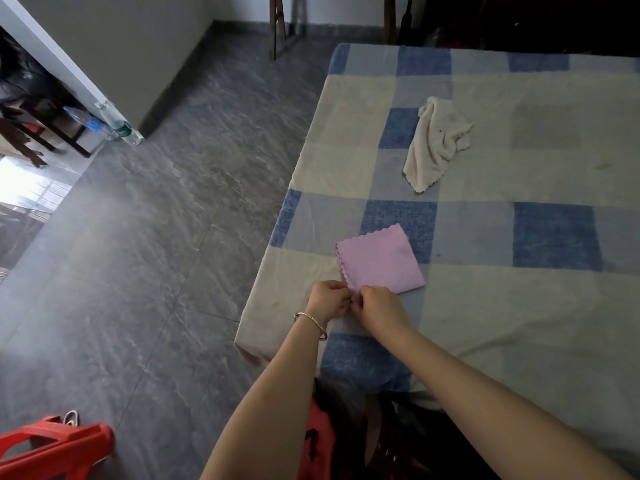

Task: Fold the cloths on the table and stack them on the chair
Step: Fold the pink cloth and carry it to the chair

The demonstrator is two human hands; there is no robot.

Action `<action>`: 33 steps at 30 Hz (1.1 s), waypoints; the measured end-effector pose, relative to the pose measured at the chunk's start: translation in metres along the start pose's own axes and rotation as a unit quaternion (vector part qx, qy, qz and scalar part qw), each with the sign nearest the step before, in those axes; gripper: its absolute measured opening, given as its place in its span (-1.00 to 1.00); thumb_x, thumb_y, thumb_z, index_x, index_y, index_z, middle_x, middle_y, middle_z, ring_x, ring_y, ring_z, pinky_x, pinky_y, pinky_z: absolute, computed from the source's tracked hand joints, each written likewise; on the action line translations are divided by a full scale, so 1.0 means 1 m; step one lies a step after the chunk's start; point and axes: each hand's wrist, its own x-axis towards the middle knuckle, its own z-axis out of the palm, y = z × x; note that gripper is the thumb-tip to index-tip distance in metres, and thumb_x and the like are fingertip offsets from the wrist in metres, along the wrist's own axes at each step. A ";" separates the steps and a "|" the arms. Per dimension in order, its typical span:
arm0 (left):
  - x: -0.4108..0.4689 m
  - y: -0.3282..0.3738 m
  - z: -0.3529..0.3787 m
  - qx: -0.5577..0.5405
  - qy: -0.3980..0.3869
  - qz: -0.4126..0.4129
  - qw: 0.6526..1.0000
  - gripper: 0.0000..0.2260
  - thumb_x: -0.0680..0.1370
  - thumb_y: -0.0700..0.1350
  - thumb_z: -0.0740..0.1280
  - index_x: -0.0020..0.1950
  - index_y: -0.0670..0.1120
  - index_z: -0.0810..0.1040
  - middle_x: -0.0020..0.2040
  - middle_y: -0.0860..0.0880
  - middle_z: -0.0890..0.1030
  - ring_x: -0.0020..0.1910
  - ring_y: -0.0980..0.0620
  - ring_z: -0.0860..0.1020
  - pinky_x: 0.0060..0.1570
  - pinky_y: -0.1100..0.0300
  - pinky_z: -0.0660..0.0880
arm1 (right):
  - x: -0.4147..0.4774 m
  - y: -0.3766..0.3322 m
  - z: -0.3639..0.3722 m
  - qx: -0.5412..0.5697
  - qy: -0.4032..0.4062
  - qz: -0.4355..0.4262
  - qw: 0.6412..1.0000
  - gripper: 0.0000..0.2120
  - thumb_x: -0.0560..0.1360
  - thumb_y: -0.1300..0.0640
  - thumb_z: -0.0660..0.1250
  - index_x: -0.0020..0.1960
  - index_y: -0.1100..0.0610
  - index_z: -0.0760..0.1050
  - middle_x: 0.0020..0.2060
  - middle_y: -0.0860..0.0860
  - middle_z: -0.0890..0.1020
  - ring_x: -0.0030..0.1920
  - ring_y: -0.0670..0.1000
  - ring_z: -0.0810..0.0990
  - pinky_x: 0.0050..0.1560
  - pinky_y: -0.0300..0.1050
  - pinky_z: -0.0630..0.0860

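A pink cloth (379, 259) lies folded into a small square near the table's left front edge. My left hand (329, 299) and my right hand (379, 304) meet at its nearest corner, and both pinch that corner between curled fingers. A cream cloth (434, 143) lies crumpled farther back on the table, apart from both hands. A red plastic chair (57, 445) stands on the floor at the lower left, only partly in view.
The table wears a blue and cream checked cover (519, 289). Grey tiled floor (156, 237) spreads to the left. Plastic bottles (119, 126) stand by a wall corner at the far left. Dark wooden furniture legs (277, 26) show beyond the table.
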 end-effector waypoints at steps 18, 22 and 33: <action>-0.003 0.000 0.001 0.004 0.001 -0.001 1.000 -0.67 0.53 -0.22 0.26 -0.45 -0.13 0.36 -0.62 0.02 0.37 -0.66 0.15 0.29 -0.59 0.37 0.22 | -0.006 -0.007 0.001 0.045 0.016 -0.038 0.998 -0.74 0.55 0.08 0.17 0.08 0.19 0.54 0.03 0.14 0.63 0.03 0.14 0.58 -0.03 -0.06 0.44; -0.002 -0.008 0.001 0.056 0.004 0.020 0.998 -0.74 0.43 -0.24 0.37 -0.43 -0.14 0.40 -0.58 0.01 0.46 -0.49 0.08 0.43 -0.50 0.30 0.40 | -0.003 0.002 -0.008 0.075 0.033 -0.013 0.997 -0.81 0.47 0.04 0.24 -0.11 0.16 0.51 -0.14 0.08 0.63 -0.11 0.10 0.56 -0.15 -0.09 0.44; 0.000 -0.001 0.004 0.125 0.031 0.004 0.992 -0.77 0.50 -0.14 0.36 -0.31 -0.14 0.42 -0.41 -0.07 0.50 -0.59 0.16 0.54 -0.56 0.33 0.45 | 0.042 0.041 -0.035 0.069 0.186 0.152 0.968 -0.71 0.48 0.20 0.24 0.12 0.37 0.43 0.11 0.31 0.48 0.14 0.29 0.45 0.11 0.08 0.38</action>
